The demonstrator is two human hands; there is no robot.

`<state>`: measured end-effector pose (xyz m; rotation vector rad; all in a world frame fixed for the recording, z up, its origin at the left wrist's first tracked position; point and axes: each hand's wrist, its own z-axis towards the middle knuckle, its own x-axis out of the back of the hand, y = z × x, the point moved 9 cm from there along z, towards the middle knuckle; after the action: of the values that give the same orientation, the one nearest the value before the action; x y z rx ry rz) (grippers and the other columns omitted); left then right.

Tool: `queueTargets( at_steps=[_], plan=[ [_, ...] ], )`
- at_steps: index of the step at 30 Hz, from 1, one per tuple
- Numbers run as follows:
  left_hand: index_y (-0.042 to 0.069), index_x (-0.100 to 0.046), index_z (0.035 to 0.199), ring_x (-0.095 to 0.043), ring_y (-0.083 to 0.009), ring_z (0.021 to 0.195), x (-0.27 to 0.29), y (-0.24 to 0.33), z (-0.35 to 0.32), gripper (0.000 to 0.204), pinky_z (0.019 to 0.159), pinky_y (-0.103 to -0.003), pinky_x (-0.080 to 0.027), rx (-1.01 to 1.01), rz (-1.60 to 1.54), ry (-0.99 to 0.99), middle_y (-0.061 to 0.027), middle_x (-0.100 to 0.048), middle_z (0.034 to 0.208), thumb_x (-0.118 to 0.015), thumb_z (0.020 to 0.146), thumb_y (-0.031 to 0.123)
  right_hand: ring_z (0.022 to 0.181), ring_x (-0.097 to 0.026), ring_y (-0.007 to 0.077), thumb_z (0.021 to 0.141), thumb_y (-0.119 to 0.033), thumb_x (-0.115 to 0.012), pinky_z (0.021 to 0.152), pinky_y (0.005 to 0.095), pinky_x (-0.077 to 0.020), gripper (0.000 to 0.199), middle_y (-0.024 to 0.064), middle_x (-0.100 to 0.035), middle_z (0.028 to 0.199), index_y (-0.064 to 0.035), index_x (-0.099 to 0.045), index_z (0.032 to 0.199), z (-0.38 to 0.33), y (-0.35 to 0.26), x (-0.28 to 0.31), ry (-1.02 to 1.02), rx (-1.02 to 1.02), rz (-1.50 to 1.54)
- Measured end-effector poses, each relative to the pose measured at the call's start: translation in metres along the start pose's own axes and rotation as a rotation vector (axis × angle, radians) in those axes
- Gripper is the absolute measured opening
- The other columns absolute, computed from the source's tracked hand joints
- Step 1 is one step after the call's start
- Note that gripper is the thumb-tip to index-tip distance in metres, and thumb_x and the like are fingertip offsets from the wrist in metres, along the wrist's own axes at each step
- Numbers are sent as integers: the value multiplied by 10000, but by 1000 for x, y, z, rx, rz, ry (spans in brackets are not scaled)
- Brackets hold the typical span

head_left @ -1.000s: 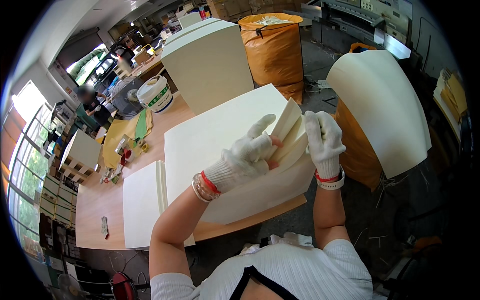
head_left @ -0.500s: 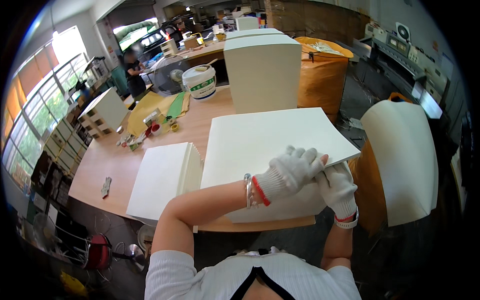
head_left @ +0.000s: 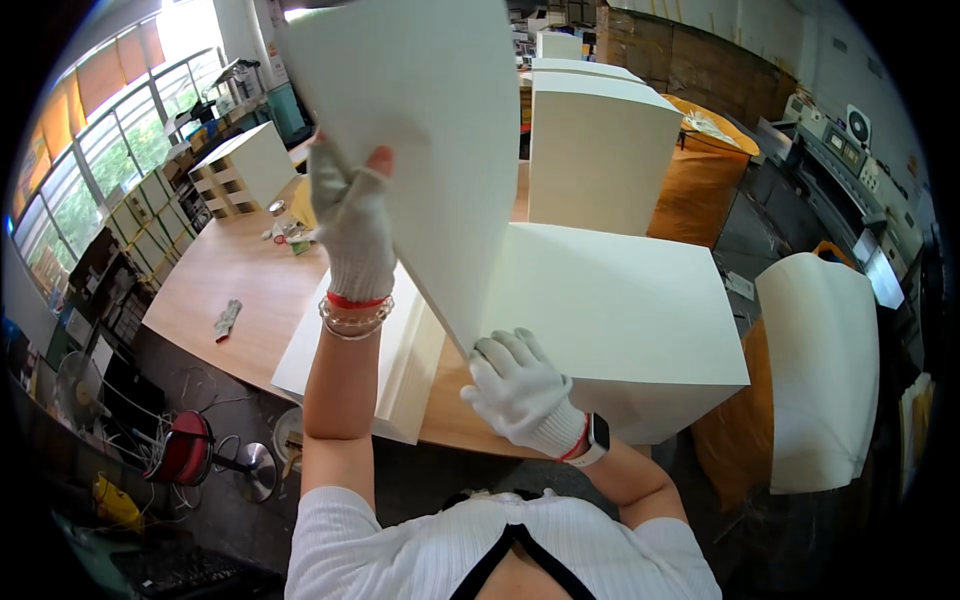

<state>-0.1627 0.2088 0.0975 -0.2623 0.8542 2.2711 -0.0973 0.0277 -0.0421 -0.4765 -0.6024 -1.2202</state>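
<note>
A large white paper-like sheet stands raised and tilted in front of me, its lower end by the left side of a tall white stack. My left hand, in a white knit glove with bare thumb tip, is closed on the sheet's left edge; the fingers behind it are partly hidden. My right hand, gloved too, has its bent fingers at the sheet's lower corner, by the stack's near left corner. Left of them lies a lower white stack, partly covered by my left forearm.
A loose glove lies on the wooden table at the left. Behind stand another tall white stack and an orange sack. At right, a big white roll-shaped sheet leans. A red stool is at lower left.
The top sheet has come up off the tall stack and swung left, now upright. My left hand rose up and left with it; my right hand moved left to its lower corner.
</note>
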Motion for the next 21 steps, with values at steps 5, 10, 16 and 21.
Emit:
queueTargets(
  at_steps=[5, 10, 16, 21],
  plan=[
    [28, -462, 1432, -584, -143, 1082, 95, -28, 31, 502, 967, -288, -484, 130, -57, 224, -67, -607, 1228, -545, 937, 18, 1009, -621, 324, 749, -199, -717, 930, 489, -476, 342, 155, -627, 1055, -4, -605, 1007, -2, -4, -1, 5, -51, -36],
    [12, -438, 1452, -601, -148, 1069, 96, 12, 21, 547, 919, -289, -508, -16, 39, 229, -83, -617, 1223, -608, 932, 21, 1075, -613, 359, 798, -230, -753, 957, 466, -481, 482, 182, -621, 1159, 8, -587, 1182, 6, -4, -9, -45, -153, 99],
    [31, -498, 1377, -599, -200, 1085, 55, 69, -67, 470, 914, -349, -509, -428, 649, 215, -101, -583, 1276, -657, 937, 71, 1148, -599, 377, 886, -274, -720, 957, 443, -502, 713, 214, -577, 1298, 22, -397, 1449, 27, -20, -85, 207, -326, 521],
    [34, -555, 1326, -466, -381, 1370, -14, 44, -106, 501, 1118, -543, -395, -612, 849, -224, -238, -455, 1482, -731, 859, 67, 1130, -604, 272, 963, -186, -616, 952, 414, -518, 509, 156, -558, 1304, -17, -430, 1405, -86, 26, -295, 454, -899, 2080]
  ],
)
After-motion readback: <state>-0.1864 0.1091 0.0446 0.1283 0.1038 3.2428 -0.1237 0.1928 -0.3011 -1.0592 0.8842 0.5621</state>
